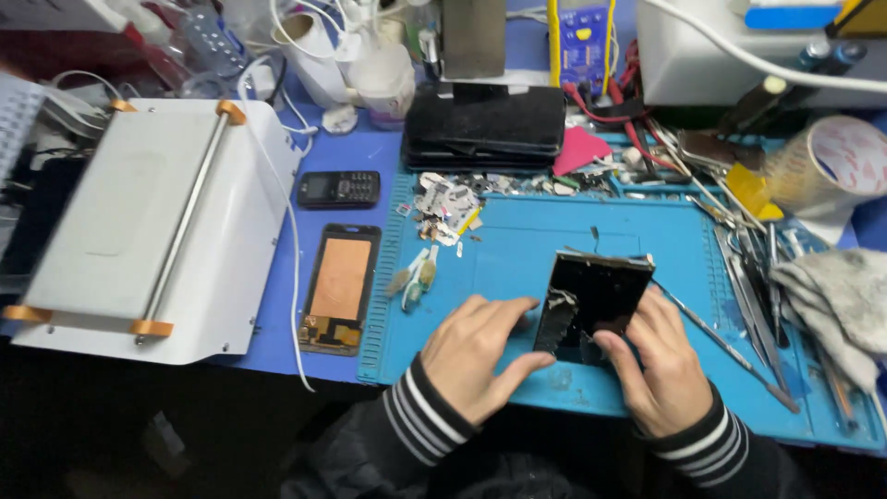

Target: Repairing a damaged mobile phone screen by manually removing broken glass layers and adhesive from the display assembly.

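Note:
Both my hands hold a black phone screen panel (599, 294) tilted up on its edge over the blue work mat (554, 236). My left hand (480, 351) rests on the mat with its thumb and fingers against the panel's lower left, where the glass looks cracked and peeling. My right hand (658, 360) grips the panel's lower right corner. A thin metal tool (721, 342) lies on the mat just right of my right hand.
A phone frame with a copper-coloured back (339, 286) lies left of the mat, a small black keypad phone (338, 188) above it. A white box-shaped machine (148, 226) fills the left. Small parts (443, 203), tweezers (753, 277), a grey cloth (841, 300), tape roll (836, 162) crowd the mat's edges.

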